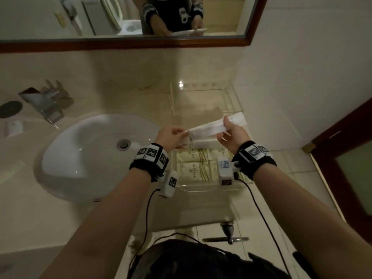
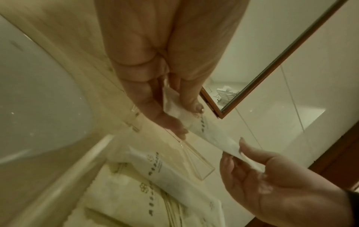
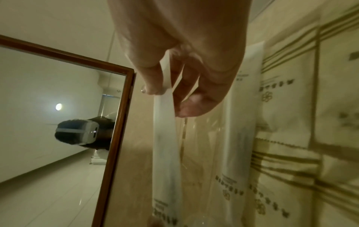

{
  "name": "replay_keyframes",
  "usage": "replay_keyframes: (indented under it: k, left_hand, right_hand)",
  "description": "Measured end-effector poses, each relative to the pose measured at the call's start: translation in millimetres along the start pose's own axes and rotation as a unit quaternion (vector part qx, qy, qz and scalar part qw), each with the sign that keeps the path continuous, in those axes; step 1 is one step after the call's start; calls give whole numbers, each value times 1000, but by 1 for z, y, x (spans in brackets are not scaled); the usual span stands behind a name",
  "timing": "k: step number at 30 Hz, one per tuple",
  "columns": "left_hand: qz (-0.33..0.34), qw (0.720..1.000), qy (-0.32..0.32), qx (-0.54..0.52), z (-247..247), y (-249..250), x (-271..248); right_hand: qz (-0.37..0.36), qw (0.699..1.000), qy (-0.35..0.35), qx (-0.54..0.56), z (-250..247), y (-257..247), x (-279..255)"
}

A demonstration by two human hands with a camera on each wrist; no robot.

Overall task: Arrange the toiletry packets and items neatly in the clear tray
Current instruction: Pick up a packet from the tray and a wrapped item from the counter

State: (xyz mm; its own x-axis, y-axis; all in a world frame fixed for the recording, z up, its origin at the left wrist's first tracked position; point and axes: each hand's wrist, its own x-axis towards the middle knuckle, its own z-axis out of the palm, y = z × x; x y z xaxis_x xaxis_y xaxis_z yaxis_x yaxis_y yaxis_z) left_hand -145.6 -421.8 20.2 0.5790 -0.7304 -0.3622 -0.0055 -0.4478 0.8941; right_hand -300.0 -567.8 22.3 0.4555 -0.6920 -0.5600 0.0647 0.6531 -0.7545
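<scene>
A long white packet (image 1: 213,125) hangs in the air above the clear tray (image 1: 201,93), held at both ends. My left hand (image 1: 171,135) pinches its left end between thumb and fingers (image 2: 170,110). My right hand (image 1: 231,135) pinches it near its right end (image 3: 165,92). In the tray's near part lie a second long white packet (image 1: 205,142) and several cream packets with gold stripes (image 1: 198,164). The tray's far part holds nothing that I can see.
A white basin (image 1: 86,156) sits left of the tray, with a chrome tap (image 1: 46,103) behind it. A small packet (image 1: 13,127) lies at the far left. The wood-framed mirror (image 1: 124,42) hangs above. A brown door frame (image 1: 346,141) stands at the right.
</scene>
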Motion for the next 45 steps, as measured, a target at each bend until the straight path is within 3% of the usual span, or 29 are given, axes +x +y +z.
replay_keyframes:
  k: [8,11,15,20,23,26,28,31,34,36,41,45]
  left_hand:
    - [42,997,33,59,14,0,-2]
    - [43,997,24,56,22,2,-7]
    - [55,997,19,50,42,7,-16]
    - [98,991,-23,93,56,4,-25]
    - [98,988,49,106,44,4,-25]
    - [88,988,124,-3,23,8,-23]
    - [96,989,104,-30,14,5,-19]
    - [109,990,57,65,13,-1,-13]
    - [113,976,73,171,17,-9,-12]
    - [80,971,102,201,18,-13,-11]
    - [-10,954,109,279,17,-25,-3]
    - [-24,954,110,278,16,-23,0]
  right_hand:
    - [-54,998,39,-16,-32,-3,1]
    - [-60,998,-6,-21,-32,-1,-5]
    - [-69,972,-107,-195,-4,11,-16]
    - [-134,921,-65,-360,16,18,-15]
    - [-169,853,-127,-478,8,-3,-20]
    - [-158,715,-183,-657,-2,-21,-22]
    - [-113,627,-202,-744,-9,-27,-21]
    - [-67,586,-206,-781,-17,-30,-17]
    - [-95,560,-159,-807,-23,-31,-11]
    - [-90,558,-126,-815,-28,-32,-7]
    - [-77,631,-74,-768,-45,-32,5]
    - [-120,640,-15,-759,-48,-26,10]
